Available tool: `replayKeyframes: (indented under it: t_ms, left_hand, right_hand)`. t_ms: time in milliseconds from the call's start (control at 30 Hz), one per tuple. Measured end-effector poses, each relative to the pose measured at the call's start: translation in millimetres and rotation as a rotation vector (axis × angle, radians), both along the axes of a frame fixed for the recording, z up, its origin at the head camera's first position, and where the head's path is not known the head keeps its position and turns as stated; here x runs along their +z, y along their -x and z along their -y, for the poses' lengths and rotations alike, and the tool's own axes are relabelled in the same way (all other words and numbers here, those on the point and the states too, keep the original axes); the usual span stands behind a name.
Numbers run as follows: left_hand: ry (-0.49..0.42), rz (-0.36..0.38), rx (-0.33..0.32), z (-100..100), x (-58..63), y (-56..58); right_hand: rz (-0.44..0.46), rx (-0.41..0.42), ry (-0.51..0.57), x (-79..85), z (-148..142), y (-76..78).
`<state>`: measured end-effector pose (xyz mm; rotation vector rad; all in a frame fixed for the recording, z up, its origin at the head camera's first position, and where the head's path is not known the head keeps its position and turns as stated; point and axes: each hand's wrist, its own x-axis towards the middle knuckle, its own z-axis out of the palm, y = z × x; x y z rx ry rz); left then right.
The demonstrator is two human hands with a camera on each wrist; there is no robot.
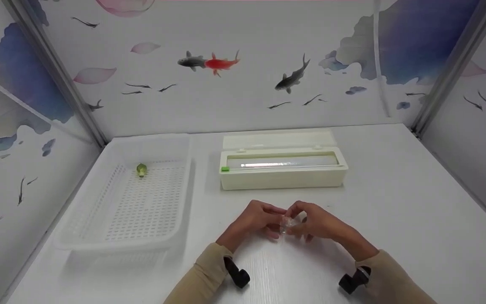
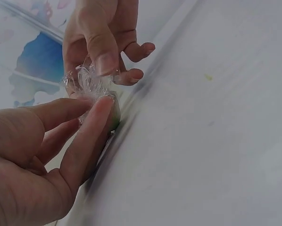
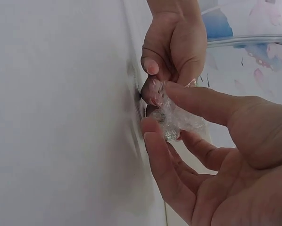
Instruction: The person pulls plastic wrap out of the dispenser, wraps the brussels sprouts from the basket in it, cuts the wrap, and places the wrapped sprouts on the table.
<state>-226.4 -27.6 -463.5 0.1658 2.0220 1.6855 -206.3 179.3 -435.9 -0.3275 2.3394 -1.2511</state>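
Observation:
Both hands meet low over the white table (image 1: 395,202), in front of the cling film dispenser. Between them is a small object wrapped in crumpled clear film (image 1: 288,223) (image 2: 91,84) (image 3: 176,120); a pale green bit shows under the film in the left wrist view. My left hand (image 1: 256,219) (image 2: 96,110) pinches it with thumb and forefinger. My right hand (image 1: 314,221) (image 3: 155,113) pinches the film from the other side with curled fingers. A similar small green wrapped piece (image 1: 141,169) lies in the white basket.
A white perforated basket (image 1: 129,211) stands at the left of the table. A cream cling film dispenser box (image 1: 283,166) with its lid up sits behind the hands. Fish-patterned walls enclose the table on three sides.

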Motion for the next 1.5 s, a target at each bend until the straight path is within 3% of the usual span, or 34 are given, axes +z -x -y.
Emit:
replayKeyframes:
  t_ms: [300,500,700,833,1167,1500]
  left_hand:
    - [-0.017,0.024,0.002,1,0.7,-0.6]
    - [0.046,-0.021,-0.001,1,-0.9,0.4]
    - [0.052,-0.025,0.022,1,-1.2,0.7]
    - [0.062,-0.027,0.028,0,-1.2,0.3]
    - [0.046,-0.01,0.006,2,-0.9,1.4]
    - [-0.007,0.003,-0.02,2,-0.1,0.7]
  right_hand:
    - [-0.076,0.0,0.03,-4.5,-6,6.1]
    - [-0.1,-0.104,-0.016,-6.4,-2,5.9]
    - [-0.114,-0.219,-0.092,-3.3,3,2.1]
    - [-0.122,-0.199,-0.073,-2.0,5,0.0]
    - [-0.023,-0.09,-0.023,1.1,1,0.3]
    - [-0.037,-0.152,0.008,-3.6,5,0.2]
